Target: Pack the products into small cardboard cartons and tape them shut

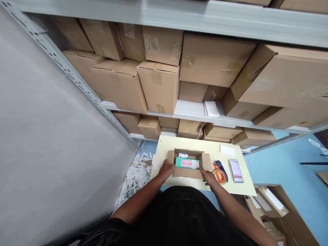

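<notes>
An open cardboard box (188,173) rests on the pale yellow tabletop (164,145) with its flaps spread. Inside it lies a green and pink package (187,163), and a crumpled white paper (182,155) sits behind that. At the box's left end, my left hand (166,169) is closed on the cardboard. My right hand (208,177) grips the near right corner, its thumb by the rim. Just right of that hand is a tape dispenser (221,173) in blue and orange with a roll of tape.
A white card (227,150) and a pixelated packet (236,171) lie on the table's right side. Behind stands a metal shelf (164,118) stacked with cardboard boxes (159,85). White paper strips (135,174) heap on the left floor; a large carton (289,218) holding smaller boxes is at lower right.
</notes>
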Motion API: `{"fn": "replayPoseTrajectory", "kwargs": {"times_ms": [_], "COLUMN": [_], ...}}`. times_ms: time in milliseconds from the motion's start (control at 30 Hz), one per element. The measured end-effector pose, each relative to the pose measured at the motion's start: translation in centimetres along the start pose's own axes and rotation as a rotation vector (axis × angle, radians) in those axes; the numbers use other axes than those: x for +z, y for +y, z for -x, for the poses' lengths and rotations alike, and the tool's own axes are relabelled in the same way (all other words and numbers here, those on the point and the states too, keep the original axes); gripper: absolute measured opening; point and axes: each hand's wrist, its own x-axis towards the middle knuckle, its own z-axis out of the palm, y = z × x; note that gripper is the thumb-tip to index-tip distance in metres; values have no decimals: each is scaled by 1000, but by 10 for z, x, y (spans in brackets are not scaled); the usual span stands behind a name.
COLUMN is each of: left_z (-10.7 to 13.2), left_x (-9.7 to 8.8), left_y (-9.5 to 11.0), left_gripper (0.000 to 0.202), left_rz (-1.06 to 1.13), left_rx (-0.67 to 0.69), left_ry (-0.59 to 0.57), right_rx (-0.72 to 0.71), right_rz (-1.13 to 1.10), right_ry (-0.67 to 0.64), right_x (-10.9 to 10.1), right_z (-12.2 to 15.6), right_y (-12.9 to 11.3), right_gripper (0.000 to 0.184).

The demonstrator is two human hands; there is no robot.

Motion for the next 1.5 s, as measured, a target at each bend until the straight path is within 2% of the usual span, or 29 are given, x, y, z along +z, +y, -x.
{"fn": "replayPoseTrajectory", "kwargs": {"times_ms": [100, 200, 333, 500, 633, 733, 800, 900, 967, 1067, 1200, 1300, 1500], "left_z": [-2, -2, 3, 7, 15, 36, 60, 104, 136, 184, 250, 308, 445], "left_x": [0, -1, 3, 20, 35, 47, 55, 64, 67, 66, 60, 55, 35], "left_y": [-5, -10, -15, -10, -6, -9, -13, -19, -26, -43, -84, -121, -200], "left_gripper": [59, 64, 67, 47, 42, 48, 54, 62, 66, 68, 62, 61, 49], "left_rz": [70, 43, 33, 12, -12, -9, 24, 142, 219, 300, 402, 463, 452], "left_rx": [-113, -161, -154, -7, -26, -66, -66, 9, 33, 13, 76, 95, 172], "left_ry": [-133, -172, -187, -43, 113, 208, 274, 383, 457, 594, 799, 917, 1040], "right_rx": [125, 76, 35, -54, -149, -225, -271, -367, -427, -506, -635, -724, -851], "right_rz": [-150, -187, -162, -102, 79, 218, 285, 415, 474, 528, 585, 622, 622], "right_ry": [-65, -31, 18, 12, -45, -115, -166, -226, -272, -351, -446, -517, -619], "right_x": [11, 15, 14, 9, -5, -19, -28, -33, -28, -11, 30, 67, 154], "right_z": [-5, -10, -15, -22, -34, -42, -43, -33, -18, 15, 72, 123, 227], "right_y": [-6, -11, -9, 0, 2, -5, -15, -35, -49, -67, -79, -76, -39], "right_gripper": [46, 43, 52, 65, 61, 60, 59, 58, 59, 60, 60, 58, 58]}}
